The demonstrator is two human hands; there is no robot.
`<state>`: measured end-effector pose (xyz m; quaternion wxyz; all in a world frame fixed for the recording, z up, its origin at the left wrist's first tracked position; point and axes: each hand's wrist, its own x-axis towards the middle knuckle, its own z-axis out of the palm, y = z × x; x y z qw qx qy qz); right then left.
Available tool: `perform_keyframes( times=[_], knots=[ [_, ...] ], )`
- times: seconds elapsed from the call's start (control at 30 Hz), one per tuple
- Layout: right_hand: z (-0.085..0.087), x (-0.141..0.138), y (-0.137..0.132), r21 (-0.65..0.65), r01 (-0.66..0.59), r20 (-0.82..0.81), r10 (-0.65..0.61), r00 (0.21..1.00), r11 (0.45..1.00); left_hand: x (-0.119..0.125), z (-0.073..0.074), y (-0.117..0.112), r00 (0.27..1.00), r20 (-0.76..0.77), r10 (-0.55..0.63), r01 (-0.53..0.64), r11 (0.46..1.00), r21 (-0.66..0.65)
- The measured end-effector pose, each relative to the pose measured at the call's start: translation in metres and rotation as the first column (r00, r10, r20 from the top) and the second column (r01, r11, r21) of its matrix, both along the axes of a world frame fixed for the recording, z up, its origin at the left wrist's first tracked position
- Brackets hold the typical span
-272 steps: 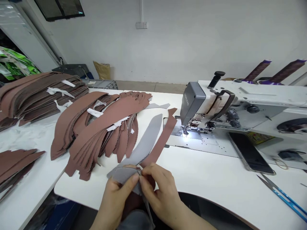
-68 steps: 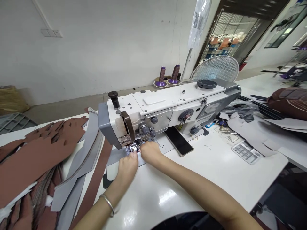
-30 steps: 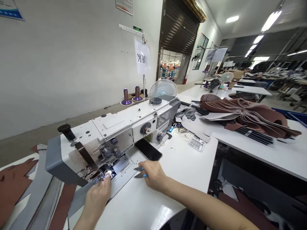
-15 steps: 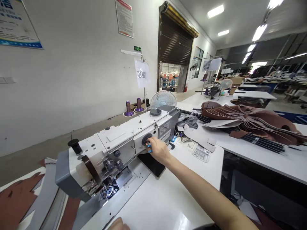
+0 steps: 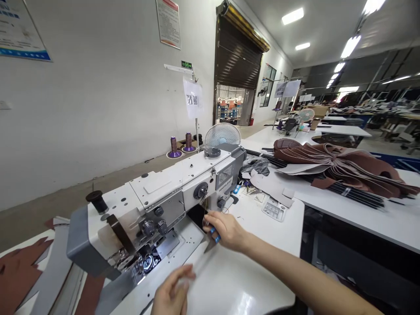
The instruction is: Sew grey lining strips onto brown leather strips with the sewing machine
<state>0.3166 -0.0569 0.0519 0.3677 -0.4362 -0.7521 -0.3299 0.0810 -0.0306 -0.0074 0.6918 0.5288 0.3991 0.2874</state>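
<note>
At the back, the room is being bounded by a pale wall [image 5: 98, 100], and its doorway is being partly covered by a dark shutter [image 5: 239, 61]. In front of it, a machine [image 5: 164, 183] is being carried by a white tabletop [image 5: 246, 273]. On a second tabletop [image 5: 341, 214], off to the right, a brown bundle [image 5: 331, 162] is being supported. At the lower left, brown pieces [image 5: 24, 269] are being partly cut off by the picture's edge, and grey pieces [image 5: 54, 271] are lying between them and the machine. Behind the machine's far end, a fan [image 5: 223, 133] is being partly hidden.

In front of the machine, the right hand [image 5: 228, 231] is being held above the tabletop, its fingers curled and clamped on scissors [image 5: 215, 235], whose blades are being pointed down and toward the left hand [image 5: 172, 295]. The left hand is being blurred near the bottom edge, its fingers apart and nothing being gripped. Under the machine's arm, a dark phone [image 5: 196, 216] is being partly covered by the right hand. Behind the machine, two spools [image 5: 173, 146] are standing upright. Just above the right hand, a round winder [image 5: 201, 190] is being borne by the machine's front. Between the right thumb and finger, a small metal piece [image 5: 205, 222] is being pinched; its details cannot be told.
</note>
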Motion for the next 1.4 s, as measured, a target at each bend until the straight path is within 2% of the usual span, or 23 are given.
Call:
perform_keyframes(
  times=[0.07, 0.1, 0.17, 0.23, 0.3, 0.37, 0.43, 0.5, 0.6, 0.7, 0.8, 0.9, 0.97, 1.0, 1.03, 1.07, 1.1, 1.13, 1.2, 1.23, 1.3, 1.37, 1.4],
  knots=[
    [-0.019, -0.026, -0.013, -0.078, -0.114, -0.226, 0.094, 0.97, 0.99, 0.016, 0.019, 0.005, 0.997, -0.029, 0.075, -0.07, 0.984, 0.166],
    [-0.029, -0.04, -0.018, -0.102, -0.148, -0.326, 0.107, 0.939, 0.984, 0.023, 0.028, 0.008, 0.996, -0.038, 0.079, -0.067, 0.965, 0.253],
    [-0.045, -0.065, -0.023, -0.144, -0.168, -0.489, 0.077, 0.869, 0.975, 0.031, 0.041, 0.011, 0.997, -0.063, 0.052, -0.021, 0.906, 0.423],
    [-0.055, -0.082, -0.025, -0.218, -0.178, -0.61, 0.008, 0.792, 0.96, 0.032, 0.045, 0.013, 0.993, -0.11, 0.046, 0.018, 0.854, 0.52],
    [-0.057, -0.09, -0.028, -0.329, -0.239, -0.72, -0.079, 0.69, 0.913, 0.028, 0.042, 0.014, 0.981, -0.187, 0.056, 0.043, 0.872, 0.488],
    [-0.055, -0.088, -0.033, -0.429, -0.343, -0.807, -0.185, 0.561, 0.836, 0.02, 0.035, 0.016, 0.965, -0.26, 0.042, 0.055, 0.934, 0.354],
    [-0.05, -0.079, -0.039, -0.491, -0.439, -0.85, -0.303, 0.43, 0.752, 0.015, 0.029, 0.018, 0.957, -0.29, 0.022, 0.045, 0.974, 0.223],
    [-0.047, -0.068, -0.044, -0.526, -0.504, -0.849, -0.39, 0.356, 0.685, 0.014, 0.026, 0.019, 0.956, -0.293, 0.025, 0.027, 0.985, 0.172],
    [-0.044, -0.058, -0.045, -0.571, -0.553, -0.821, -0.429, 0.377, 0.606, 0.019, 0.024, 0.017, 0.952, -0.305, 0.004, 0.056, 0.981, 0.186],
    [-0.043, -0.061, -0.041, -0.612, -0.543, -0.791, -0.443, 0.422, 0.575, 0.026, 0.023, 0.013, 0.95, -0.31, -0.033, 0.106, 0.969, 0.222],
    [-0.043, -0.067, -0.039, -0.63, -0.49, -0.776, -0.46, 0.432, 0.602, 0.029, 0.022, 0.011, 0.953, -0.301, -0.035, 0.108, 0.967, 0.229],
    [-0.045, -0.061, -0.044, -0.657, -0.371, -0.735, -0.448, 0.51, 0.656, 0.027, 0.022, 0.009, 0.962, -0.267, -0.047, 0.084, 0.988, 0.129],
    [-0.048, -0.042, -0.051, -0.668, -0.228, -0.694, -0.481, 0.535, 0.709, 0.02, 0.021, 0.007, 0.975, -0.218, -0.038, 0.05, 0.998, 0.05],
    [-0.051, -0.029, -0.055, -0.675, -0.121, -0.665, -0.53, 0.526, 0.728, 0.015, 0.02, 0.007, 0.981, -0.191, -0.018, 0.021, 1.0, 0.015],
    [-0.054, -0.014, -0.06, -0.689, 0.013, -0.622, -0.6, 0.504, 0.725, 0.01, 0.019, 0.007, 0.986, -0.167, 0.01, -0.013, 1.0, -0.015],
    [-0.058, 0.003, -0.065, -0.705, 0.157, -0.562, -0.68, 0.471, 0.692, 0.003, 0.017, 0.007, 0.988, -0.15, 0.036, -0.044, 0.998, -0.051],
    [-0.061, 0.019, -0.07, -0.725, 0.406, -0.389, -0.818, 0.424, 0.556, -0.005, 0.015, 0.008, 0.988, -0.14, 0.058, -0.072, 0.993, -0.097],
    [-0.065, 0.033, -0.074, -0.717, 0.563, -0.221, -0.9, 0.375, 0.411, -0.012, 0.013, 0.01, 0.988, -0.132, 0.078, -0.097, 0.984, -0.149],
    [-0.07, 0.053, -0.08, -0.679, 0.675, -0.058, -0.938, 0.341, 0.288, -0.025, 0.009, 0.013, 0.988, -0.099, 0.118, -0.14, 0.959, -0.246],
    [-0.072, 0.056, -0.081, -0.668, 0.686, -0.025, -0.929, 0.368, 0.289, -0.029, 0.008, 0.015, 0.986, -0.076, 0.147, -0.163, 0.946, -0.282],
    [-0.074, 0.045, -0.079, -0.634, 0.685, 0.005, -0.884, 0.468, 0.359, -0.034, 0.007, 0.017, 0.974, -0.031, 0.225, -0.223, 0.92, -0.323],
    [-0.075, 0.014, -0.07, -0.603, 0.645, 0.039, -0.791, 0.611, 0.469, -0.032, 0.006, 0.016, 0.957, -0.006, 0.29, -0.274, 0.9, -0.34],
    [-0.076, -0.007, -0.065, -0.597, 0.591, 0.057, -0.706, 0.706, 0.543, -0.03, 0.006, 0.014, 0.95, 0.0, 0.313, -0.294, 0.892, -0.342]
  ],
)
